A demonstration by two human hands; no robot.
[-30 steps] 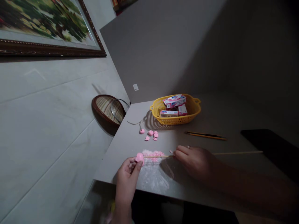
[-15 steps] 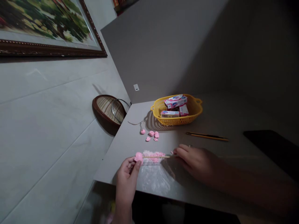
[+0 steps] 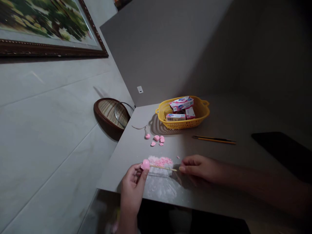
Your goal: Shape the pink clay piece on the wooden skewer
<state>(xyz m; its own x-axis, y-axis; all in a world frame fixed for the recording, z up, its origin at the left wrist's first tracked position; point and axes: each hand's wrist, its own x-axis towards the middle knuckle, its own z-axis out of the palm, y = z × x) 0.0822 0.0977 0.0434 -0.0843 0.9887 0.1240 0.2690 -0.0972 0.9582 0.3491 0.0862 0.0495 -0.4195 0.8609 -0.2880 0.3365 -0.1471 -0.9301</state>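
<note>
My left hand [image 3: 133, 183] pinches a rounded pink lump [image 3: 145, 164], soap-like in look, between thumb and fingers near the table's front edge. From the lump a thin wooden stick [image 3: 163, 168] points right, over a patch of pink and white shavings [image 3: 159, 161]. My right hand [image 3: 198, 165] is closed, thumb against fingers, just beyond the stick's free end. Whether anything sits in that pinch is hidden. A small pink bit [image 3: 178, 157] lies on the table by the right fingertips. Farther back are several pink chunks [image 3: 156, 138] and a pink ball [image 3: 147, 136] beside a string.
A yellow basket [image 3: 185, 124] with printed boxes [image 3: 182, 104] stands at the back. Two slim tools [image 3: 214, 140] lie right of centre, and a dark flat object [image 3: 278, 148] is farther right. A brown oval woven basket [image 3: 110, 117] is at the left wall.
My right hand has left the small pink bit, which now lies on the table, and has moved slightly nearer me, to the stick's tip. The stick now slopes down to the right.
</note>
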